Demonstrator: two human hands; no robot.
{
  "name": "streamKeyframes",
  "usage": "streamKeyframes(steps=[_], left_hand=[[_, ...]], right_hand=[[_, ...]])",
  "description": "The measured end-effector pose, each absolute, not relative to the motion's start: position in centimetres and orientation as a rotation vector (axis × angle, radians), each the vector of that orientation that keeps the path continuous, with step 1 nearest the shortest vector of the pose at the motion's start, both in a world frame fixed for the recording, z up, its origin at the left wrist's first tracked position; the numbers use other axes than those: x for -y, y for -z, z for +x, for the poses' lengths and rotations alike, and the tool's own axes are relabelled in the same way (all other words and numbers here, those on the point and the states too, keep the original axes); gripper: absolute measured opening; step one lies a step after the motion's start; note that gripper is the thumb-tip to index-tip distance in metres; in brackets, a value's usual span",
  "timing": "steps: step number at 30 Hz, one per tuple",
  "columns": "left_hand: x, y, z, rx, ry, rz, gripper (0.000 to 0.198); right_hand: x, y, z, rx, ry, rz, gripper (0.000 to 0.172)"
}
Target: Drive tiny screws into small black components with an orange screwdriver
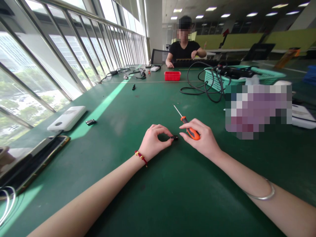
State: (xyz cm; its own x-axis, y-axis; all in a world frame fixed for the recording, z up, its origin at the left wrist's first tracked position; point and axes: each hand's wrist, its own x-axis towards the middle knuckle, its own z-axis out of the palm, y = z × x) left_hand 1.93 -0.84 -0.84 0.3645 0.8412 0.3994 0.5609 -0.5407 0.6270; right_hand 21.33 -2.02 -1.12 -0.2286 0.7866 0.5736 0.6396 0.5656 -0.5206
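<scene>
Near the middle of the bench (172, 197), my left hand (153, 141) pinches a small black part (174, 137) between thumb and forefinger, low on the surface. My right hand (202, 140) is curled around an orange-handled screwdriver (189, 128), forefinger reaching toward the part. I judge the part light, rigid and easily flicked away, best gripped by its short sides. A white device (67, 118) lies by the left edge; a red tray (172, 76) and a green basket (217, 80) sit toward the far end.

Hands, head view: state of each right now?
Left hand: closed, pinching a black part.
Right hand: closed around the screwdriver.
</scene>
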Motion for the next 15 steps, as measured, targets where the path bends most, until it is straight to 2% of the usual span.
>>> streamKeyframes(steps=[15], left_hand=[[1.2, 1.0, -0.4, -1.319, -0.831, 2.247, 0.010]], right_hand=[[1.6, 1.3, 21.5, 1.875, -0.259, -1.147, 0.010]])
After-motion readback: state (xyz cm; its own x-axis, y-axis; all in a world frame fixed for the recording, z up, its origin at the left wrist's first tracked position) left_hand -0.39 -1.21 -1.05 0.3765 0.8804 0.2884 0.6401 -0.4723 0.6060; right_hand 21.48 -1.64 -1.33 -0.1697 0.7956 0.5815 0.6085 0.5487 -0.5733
